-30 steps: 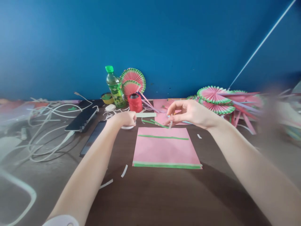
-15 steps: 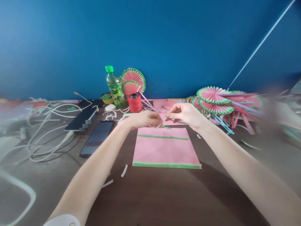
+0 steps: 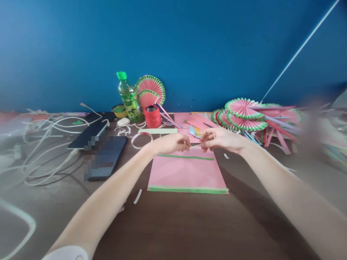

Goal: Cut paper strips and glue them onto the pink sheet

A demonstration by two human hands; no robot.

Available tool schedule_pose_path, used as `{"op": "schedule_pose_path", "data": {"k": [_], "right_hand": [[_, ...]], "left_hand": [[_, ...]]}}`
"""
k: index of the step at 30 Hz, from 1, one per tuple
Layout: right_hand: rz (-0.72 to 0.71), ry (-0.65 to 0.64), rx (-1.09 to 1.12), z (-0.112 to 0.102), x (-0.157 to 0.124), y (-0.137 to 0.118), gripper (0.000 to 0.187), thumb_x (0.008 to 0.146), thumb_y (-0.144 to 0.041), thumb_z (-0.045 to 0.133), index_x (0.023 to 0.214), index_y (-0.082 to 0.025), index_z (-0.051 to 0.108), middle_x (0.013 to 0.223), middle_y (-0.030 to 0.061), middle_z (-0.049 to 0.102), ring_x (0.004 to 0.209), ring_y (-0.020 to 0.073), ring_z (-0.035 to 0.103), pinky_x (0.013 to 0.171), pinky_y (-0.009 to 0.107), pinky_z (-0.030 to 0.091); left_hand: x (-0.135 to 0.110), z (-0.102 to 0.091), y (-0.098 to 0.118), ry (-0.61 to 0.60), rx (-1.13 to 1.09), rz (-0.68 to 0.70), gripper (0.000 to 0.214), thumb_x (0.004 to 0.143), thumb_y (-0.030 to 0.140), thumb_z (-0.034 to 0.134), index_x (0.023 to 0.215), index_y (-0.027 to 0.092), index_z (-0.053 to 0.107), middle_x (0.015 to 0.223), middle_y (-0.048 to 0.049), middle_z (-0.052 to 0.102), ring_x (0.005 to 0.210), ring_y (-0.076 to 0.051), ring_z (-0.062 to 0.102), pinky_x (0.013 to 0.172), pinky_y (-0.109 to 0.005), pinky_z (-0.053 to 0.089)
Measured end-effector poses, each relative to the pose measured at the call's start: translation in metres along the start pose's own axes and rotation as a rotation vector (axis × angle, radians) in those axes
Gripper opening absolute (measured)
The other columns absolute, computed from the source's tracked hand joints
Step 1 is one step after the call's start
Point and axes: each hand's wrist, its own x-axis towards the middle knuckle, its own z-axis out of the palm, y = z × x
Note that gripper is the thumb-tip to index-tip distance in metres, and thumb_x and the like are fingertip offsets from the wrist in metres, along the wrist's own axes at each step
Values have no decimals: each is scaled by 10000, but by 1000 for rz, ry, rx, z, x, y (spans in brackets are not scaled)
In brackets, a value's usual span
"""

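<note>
Over the far edge of a pink paper sheet [image 3: 187, 173], my left hand [image 3: 175, 143] and my right hand [image 3: 221, 139] face each other with pinched fingers. Between them runs a short, thin, greenish strip [image 3: 195, 145], one end in each hand. It looks like a paper strip, but its ends are hidden by my fingers. A green strip [image 3: 187, 157] crosses the sheet near its far side. Along the near edge lies a wider green strip [image 3: 189, 190] with a pale border. A roll of tape [image 3: 141, 141] rests beside my left wrist.
Behind my hands are folded pink paper [image 3: 199, 121], a red spool [image 3: 152, 117] and a green-capped bottle [image 3: 128, 101]. Pleated paper fans [image 3: 245, 110] pile up at right. A phone [image 3: 108, 159], a dark device [image 3: 88, 135] and white cables [image 3: 51, 144] fill the left. White scraps [image 3: 137, 196] lie nearby.
My hands have moved slightly apart and lower, toward the sheet. The pale piece between my fingers earlier no longer shows; a thin greenish strip is stretched there. The view has shifted slightly.
</note>
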Motion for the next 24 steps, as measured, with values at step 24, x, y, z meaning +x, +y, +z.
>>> {"op": "schedule_pose_path", "data": {"k": [24], "right_hand": [[39,-181,-524,-15,4,10,207,647,-349,572,685,-159,644,567,-1,536,521,107,458,499,226,359]], "left_hand": [[11,17,4,14,54,-145,194,720,247,480,811,166,631,770,0,617,668,-109,518,580,-195,374]]}}
